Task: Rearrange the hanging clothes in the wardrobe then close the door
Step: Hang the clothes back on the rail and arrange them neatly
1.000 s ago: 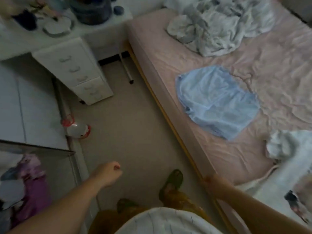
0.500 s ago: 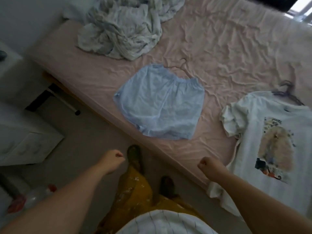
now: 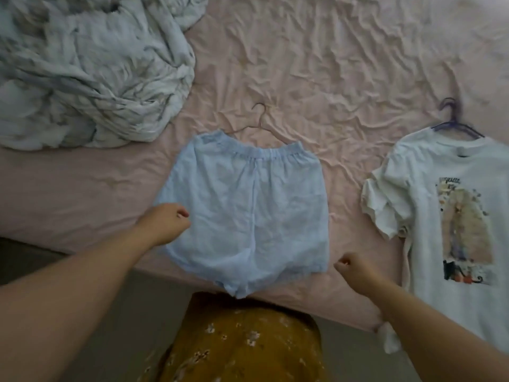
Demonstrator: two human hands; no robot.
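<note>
A crumpled sheet is seen on the bed. The left hand, curled and empty, is held over the shorts; the right hand, likewise fisted, beside them. A T-shirt is laid rightmost.

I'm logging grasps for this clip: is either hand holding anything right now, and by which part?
Nothing is held. The left hand hovers curled over the blue shorts; the right hand is a loose fist beside their hem.
</note>
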